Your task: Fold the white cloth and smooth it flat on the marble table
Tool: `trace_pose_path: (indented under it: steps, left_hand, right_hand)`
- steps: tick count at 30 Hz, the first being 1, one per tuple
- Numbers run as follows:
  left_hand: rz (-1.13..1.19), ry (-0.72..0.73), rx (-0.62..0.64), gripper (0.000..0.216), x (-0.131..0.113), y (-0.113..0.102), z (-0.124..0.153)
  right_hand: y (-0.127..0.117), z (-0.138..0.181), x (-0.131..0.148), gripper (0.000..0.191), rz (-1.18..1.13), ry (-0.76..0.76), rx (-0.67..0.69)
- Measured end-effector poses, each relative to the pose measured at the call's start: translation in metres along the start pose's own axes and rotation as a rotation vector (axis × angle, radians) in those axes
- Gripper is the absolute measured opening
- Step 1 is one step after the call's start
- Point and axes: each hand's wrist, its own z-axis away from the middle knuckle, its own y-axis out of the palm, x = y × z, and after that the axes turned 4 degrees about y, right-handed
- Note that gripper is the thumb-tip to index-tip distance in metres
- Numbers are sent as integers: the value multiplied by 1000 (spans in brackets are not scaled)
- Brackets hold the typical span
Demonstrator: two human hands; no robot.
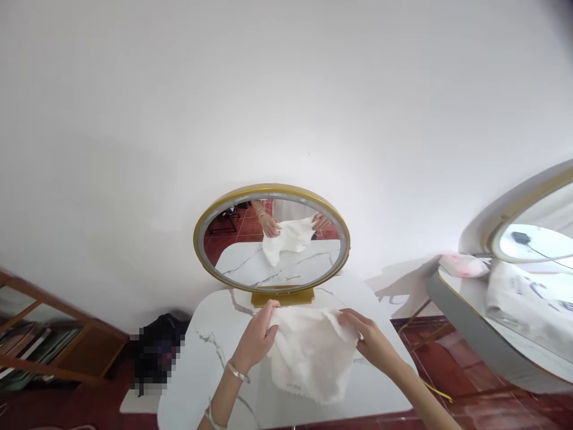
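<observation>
A thin white cloth (313, 358) hangs between my two hands above a white marble-patterned table (197, 370). My left hand (257, 334) pinches its upper left corner, thumb against fingers. At the upper right corner my right hand (369, 337) grips it the same way. The cloth is spread and somewhat creased, its lower edge drooping toward the tabletop; whether it touches cannot be told. Just beyond it stands a round gold-framed mirror (273, 239), which reflects the cloth and both hands.
To the right is another table (474, 325) with a second gold-framed mirror (504, 239), a pink-and-white packet (465, 264) and a large white printed bag or cloth (528, 298). A wooden shelf (89, 352) and a dark bag-like item (156, 346) are at left. The wall rises behind.
</observation>
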Motion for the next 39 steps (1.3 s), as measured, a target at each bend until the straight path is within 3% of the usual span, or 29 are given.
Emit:
trace_pose_path:
  steps: [3, 8, 13, 18, 21, 25, 31, 35, 39]
  left_hand:
    - [-2, 66, 37, 38, 10, 3, 6]
    - [-50, 86, 164, 25, 30, 7, 13]
    - [45, 33, 344, 20, 40, 8, 12]
    - [62, -26, 381, 27, 61, 14, 9]
    - [123, -72, 364, 29, 66, 32, 3]
    - [212, 31, 266, 63, 36, 80, -13]
    - [326, 209, -10, 50, -58, 155, -40]
    - [225, 171, -186, 25, -90, 175, -57]
    - [100, 166, -273, 23, -87, 177, -61]
  right_hand:
    - [3, 3, 4, 22, -83, 149, 23]
    - [9, 9, 6, 47, -137, 308, 14]
    - [10, 11, 1, 42, -255, 436, -89]
    - [-2, 13, -13, 41, -378, 543, -279]
    - [-18, 13, -16, 47, -441, 525, -236]
    - [-37, 8, -16, 47, -268, 399, -173]
    - [-47, -5, -13, 37, -7, 413, -365]
    - [-59, -13, -12, 34, -103, 405, -363]
    - [-78, -17, -12, 38, -294, 428, -365]
